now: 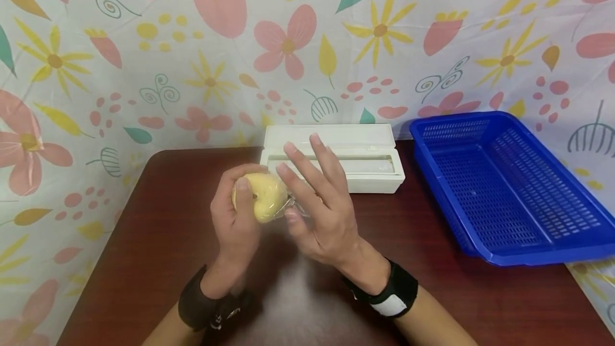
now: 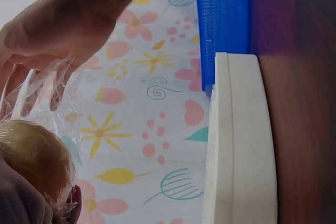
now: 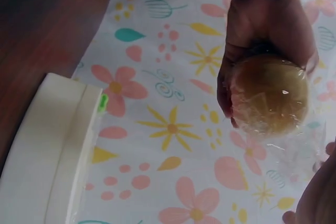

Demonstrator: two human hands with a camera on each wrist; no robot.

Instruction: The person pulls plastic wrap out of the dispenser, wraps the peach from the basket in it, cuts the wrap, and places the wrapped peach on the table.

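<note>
My left hand (image 1: 235, 212) grips a yellow apple (image 1: 269, 196), its thumb near the dimple at the stem. Clear plastic film (image 2: 55, 85) wraps the fruit and trails loose off one side. To the right of the apple, my right hand (image 1: 326, 207) has its fingers spread and mostly straight, with the thumb beside the loose film. In the left wrist view the film reaches up to the right fingers; whether they touch it firmly I cannot tell. From the right wrist view, the wrapped apple (image 3: 273, 98) shows its rounded side in the left palm.
Behind the hands stands a white cling film box (image 1: 375, 183), lid raised, with a roll inside. A blue plastic basket (image 1: 442, 202) sits at the right of the dark red-brown table (image 1: 154, 228). A flowered cloth (image 1: 168, 57) hangs behind the table.
</note>
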